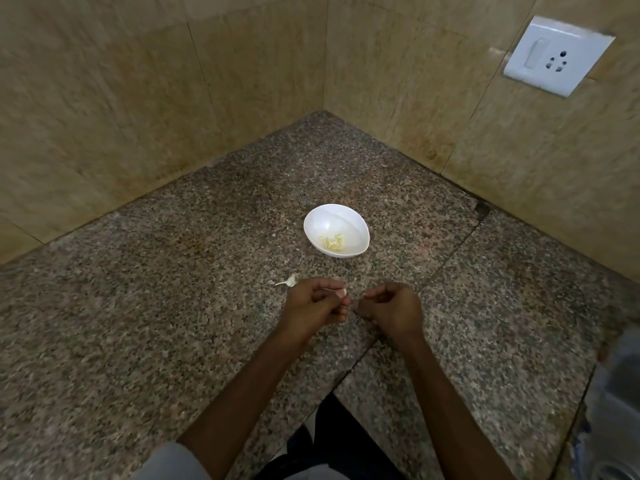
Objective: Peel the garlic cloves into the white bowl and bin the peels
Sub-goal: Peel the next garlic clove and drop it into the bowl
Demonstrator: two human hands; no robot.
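A white bowl (336, 231) stands on the speckled granite counter (173, 306), with several peeled yellowish garlic cloves (332, 242) at its bottom. Just in front of it my left hand (313, 306) pinches a small garlic clove (341, 292) between thumb and curled fingers. My right hand (391, 308) is beside it with its fingers curled; whatever it holds is hidden by the fingers. A garlic piece with a papery tail (290, 280) lies on the counter to the left of my left hand.
Beige tiled walls meet in a corner behind the bowl. A white switch and socket plate (557, 55) is on the right wall. A metal sink edge (616, 393) shows at the right border. The counter's front edge runs near my forearms.
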